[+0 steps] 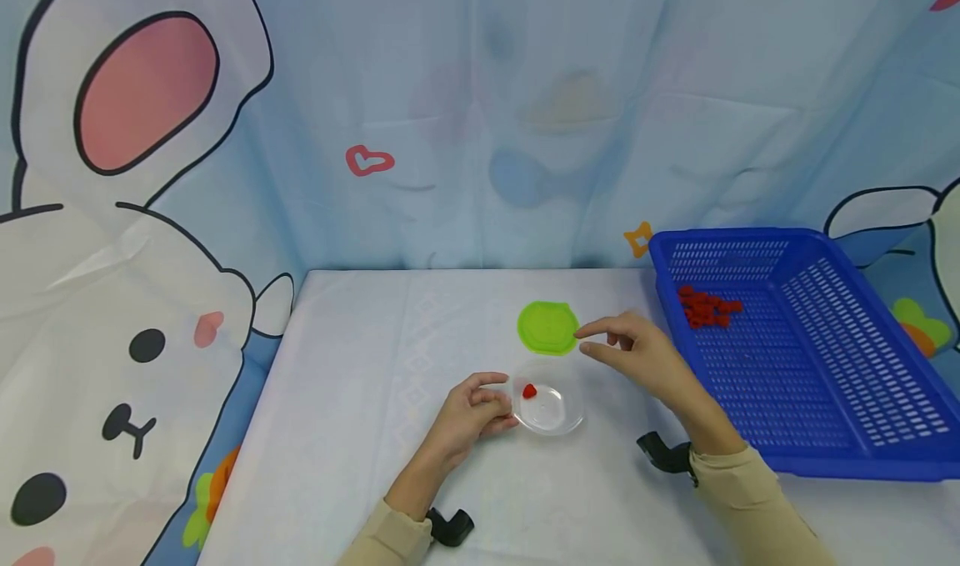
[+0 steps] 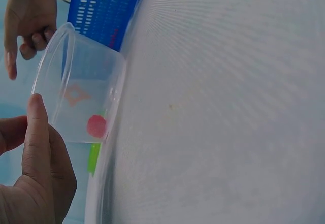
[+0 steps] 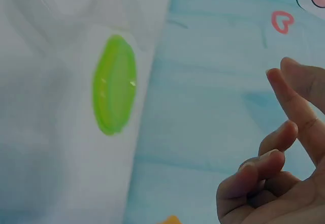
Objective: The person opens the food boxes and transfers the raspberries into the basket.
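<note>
A clear plastic tub (image 1: 551, 416) stands upright on the table with one small red piece (image 1: 529, 391) at its bottom. Against the tub's left side rests my left hand (image 1: 477, 412); the left wrist view shows its fingers on the outside of the tub (image 2: 94, 66), not wrapped round it. My right hand (image 1: 637, 353) hovers above the table, right of the tub, thumb and forefinger stretched out and holding nothing. Its other fingers (image 3: 271, 163) are bent. Behind the tub a green lid (image 1: 547, 328) lies flat, just left of the right fingertips in the head view.
To the right is a blue plastic basket (image 1: 817, 383) with several red pieces (image 1: 705, 308) in its far left corner. A white cloth covers the table (image 1: 360, 399). A printed blue curtain (image 1: 480, 116) hangs along the back edge.
</note>
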`<move>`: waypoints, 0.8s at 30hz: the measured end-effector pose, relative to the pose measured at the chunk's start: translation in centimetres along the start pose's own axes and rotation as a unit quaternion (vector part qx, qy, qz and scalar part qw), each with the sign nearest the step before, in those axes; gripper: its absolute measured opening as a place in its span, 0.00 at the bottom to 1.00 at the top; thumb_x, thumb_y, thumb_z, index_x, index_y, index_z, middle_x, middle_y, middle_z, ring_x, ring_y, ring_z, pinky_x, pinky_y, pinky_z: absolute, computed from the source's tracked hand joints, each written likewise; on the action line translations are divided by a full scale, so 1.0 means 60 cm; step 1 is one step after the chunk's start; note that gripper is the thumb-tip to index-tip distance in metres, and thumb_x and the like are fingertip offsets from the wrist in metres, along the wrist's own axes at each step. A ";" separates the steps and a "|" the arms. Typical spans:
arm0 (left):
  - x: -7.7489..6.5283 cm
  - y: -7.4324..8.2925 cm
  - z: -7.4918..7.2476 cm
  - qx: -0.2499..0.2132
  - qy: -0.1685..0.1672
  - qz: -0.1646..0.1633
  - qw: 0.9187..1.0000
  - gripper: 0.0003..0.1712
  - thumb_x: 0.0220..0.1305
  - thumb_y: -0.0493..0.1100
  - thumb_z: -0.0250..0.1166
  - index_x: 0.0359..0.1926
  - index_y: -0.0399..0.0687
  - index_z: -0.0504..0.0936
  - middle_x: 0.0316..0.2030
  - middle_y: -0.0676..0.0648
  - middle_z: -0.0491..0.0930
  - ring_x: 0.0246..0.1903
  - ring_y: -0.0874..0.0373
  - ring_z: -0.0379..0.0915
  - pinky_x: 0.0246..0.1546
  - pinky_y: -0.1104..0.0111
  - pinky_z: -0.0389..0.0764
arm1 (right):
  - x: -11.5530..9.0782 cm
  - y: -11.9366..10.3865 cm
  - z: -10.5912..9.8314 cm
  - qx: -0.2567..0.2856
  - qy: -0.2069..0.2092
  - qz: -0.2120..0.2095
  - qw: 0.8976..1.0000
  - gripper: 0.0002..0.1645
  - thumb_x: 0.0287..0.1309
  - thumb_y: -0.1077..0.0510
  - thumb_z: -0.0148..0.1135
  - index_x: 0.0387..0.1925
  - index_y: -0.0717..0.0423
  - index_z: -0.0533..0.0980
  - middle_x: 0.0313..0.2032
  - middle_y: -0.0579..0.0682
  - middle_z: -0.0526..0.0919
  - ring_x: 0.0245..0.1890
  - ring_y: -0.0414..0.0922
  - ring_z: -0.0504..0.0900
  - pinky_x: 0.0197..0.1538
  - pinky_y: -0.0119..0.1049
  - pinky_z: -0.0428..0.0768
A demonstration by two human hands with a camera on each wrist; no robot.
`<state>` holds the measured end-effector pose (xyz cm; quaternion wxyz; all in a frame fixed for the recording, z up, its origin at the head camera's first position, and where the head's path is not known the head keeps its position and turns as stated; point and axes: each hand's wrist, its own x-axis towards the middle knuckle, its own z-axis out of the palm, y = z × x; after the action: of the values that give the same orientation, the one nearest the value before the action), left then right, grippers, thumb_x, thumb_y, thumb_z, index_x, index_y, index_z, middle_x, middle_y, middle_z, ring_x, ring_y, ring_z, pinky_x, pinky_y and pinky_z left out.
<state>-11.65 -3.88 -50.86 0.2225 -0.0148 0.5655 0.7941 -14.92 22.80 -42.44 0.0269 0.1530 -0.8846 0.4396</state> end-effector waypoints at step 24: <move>0.002 -0.002 0.001 0.005 0.000 0.004 1.000 0.23 0.57 0.30 0.62 0.54 0.41 0.72 0.36 0.39 0.76 0.33 0.51 0.78 0.41 0.58 0.81 | 0.006 0.057 0.111 0.020 -0.071 -0.003 0.997 0.07 0.47 0.57 0.70 0.32 0.45 0.85 0.32 0.55 0.71 0.37 0.53 0.64 0.32 0.38 0.65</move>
<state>-11.68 -3.75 -50.99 0.2196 -0.0110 0.5693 0.7922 -15.66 19.39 -49.07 -0.0383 0.1870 -0.8747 0.4456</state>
